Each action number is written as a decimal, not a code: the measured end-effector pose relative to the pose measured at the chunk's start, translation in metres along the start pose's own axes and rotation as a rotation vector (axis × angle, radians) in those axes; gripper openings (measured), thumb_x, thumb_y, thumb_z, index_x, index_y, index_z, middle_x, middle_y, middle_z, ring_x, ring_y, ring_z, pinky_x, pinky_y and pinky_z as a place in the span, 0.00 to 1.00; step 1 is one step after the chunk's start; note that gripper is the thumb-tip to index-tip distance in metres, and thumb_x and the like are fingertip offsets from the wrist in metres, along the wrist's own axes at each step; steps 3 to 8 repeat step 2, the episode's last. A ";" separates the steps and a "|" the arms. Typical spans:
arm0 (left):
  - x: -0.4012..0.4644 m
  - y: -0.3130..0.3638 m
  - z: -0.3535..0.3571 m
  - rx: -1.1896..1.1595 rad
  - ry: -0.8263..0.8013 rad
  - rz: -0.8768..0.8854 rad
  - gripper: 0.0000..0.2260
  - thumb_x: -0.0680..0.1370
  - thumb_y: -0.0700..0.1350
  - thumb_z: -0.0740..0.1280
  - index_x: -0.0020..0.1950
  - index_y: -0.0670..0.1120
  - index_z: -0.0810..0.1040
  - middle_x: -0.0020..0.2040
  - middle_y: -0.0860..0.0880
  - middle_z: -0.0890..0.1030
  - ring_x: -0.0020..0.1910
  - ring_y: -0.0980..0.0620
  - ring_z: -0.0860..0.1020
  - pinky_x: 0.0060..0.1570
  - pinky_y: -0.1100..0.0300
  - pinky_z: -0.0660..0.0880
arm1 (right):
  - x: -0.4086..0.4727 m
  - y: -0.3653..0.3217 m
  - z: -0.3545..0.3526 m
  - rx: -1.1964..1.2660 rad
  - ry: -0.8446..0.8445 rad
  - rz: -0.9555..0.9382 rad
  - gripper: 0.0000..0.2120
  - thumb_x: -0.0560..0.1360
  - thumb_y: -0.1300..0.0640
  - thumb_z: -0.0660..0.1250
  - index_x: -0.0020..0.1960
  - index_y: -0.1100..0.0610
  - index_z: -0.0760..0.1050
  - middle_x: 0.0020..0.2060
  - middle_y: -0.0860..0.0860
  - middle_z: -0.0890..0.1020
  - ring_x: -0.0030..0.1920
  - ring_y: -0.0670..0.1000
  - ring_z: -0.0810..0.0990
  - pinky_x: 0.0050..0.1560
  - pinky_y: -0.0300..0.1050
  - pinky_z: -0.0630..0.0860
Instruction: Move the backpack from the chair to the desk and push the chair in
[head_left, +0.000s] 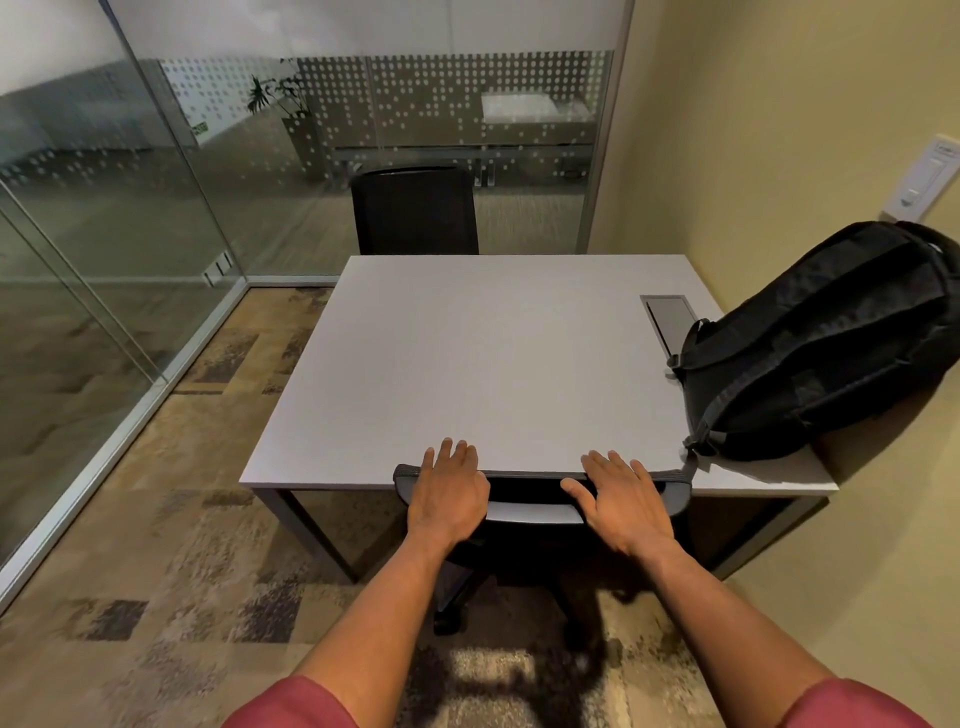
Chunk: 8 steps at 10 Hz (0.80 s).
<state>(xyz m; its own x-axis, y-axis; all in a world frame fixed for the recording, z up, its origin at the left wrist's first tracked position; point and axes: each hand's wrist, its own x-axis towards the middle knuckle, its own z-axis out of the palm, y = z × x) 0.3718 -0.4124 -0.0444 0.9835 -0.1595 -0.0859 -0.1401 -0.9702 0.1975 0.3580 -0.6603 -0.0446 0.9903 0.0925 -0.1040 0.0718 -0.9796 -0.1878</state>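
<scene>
The black backpack (826, 348) lies on its side on the right end of the grey desk (467, 353), leaning against the wall. The near black chair (535, 506) stands tucked against the desk's front edge, its backrest top level with the desktop and its seat hidden under the desk. My left hand (449, 496) rests flat on the left part of the backrest top, fingers spread. My right hand (618, 499) rests flat on the right part in the same way. Neither hand curls around the backrest.
A second black chair (415, 210) stands at the desk's far side. A grey cable hatch (670, 317) sits in the desktop by the backpack. Glass partitions (130, 208) run along the left and the back. A yellow wall (779, 130) with a switch plate (922, 179) is on the right.
</scene>
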 end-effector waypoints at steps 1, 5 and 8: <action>0.001 0.004 -0.005 -0.041 0.026 0.010 0.25 0.83 0.46 0.48 0.79 0.40 0.55 0.80 0.42 0.57 0.79 0.44 0.52 0.78 0.48 0.48 | 0.001 0.001 -0.007 0.049 -0.011 0.008 0.43 0.74 0.28 0.36 0.79 0.53 0.57 0.79 0.51 0.59 0.79 0.52 0.52 0.78 0.53 0.48; 0.002 0.007 -0.007 -0.070 0.021 0.031 0.24 0.83 0.45 0.48 0.79 0.39 0.53 0.80 0.41 0.55 0.79 0.43 0.51 0.78 0.50 0.47 | 0.004 0.003 -0.008 0.079 0.002 0.018 0.46 0.71 0.27 0.35 0.79 0.54 0.56 0.79 0.51 0.58 0.79 0.53 0.51 0.78 0.53 0.47; 0.002 0.007 -0.007 -0.070 0.021 0.031 0.24 0.83 0.45 0.48 0.79 0.39 0.53 0.80 0.41 0.55 0.79 0.43 0.51 0.78 0.50 0.47 | 0.004 0.003 -0.008 0.079 0.002 0.018 0.46 0.71 0.27 0.35 0.79 0.54 0.56 0.79 0.51 0.58 0.79 0.53 0.51 0.78 0.53 0.47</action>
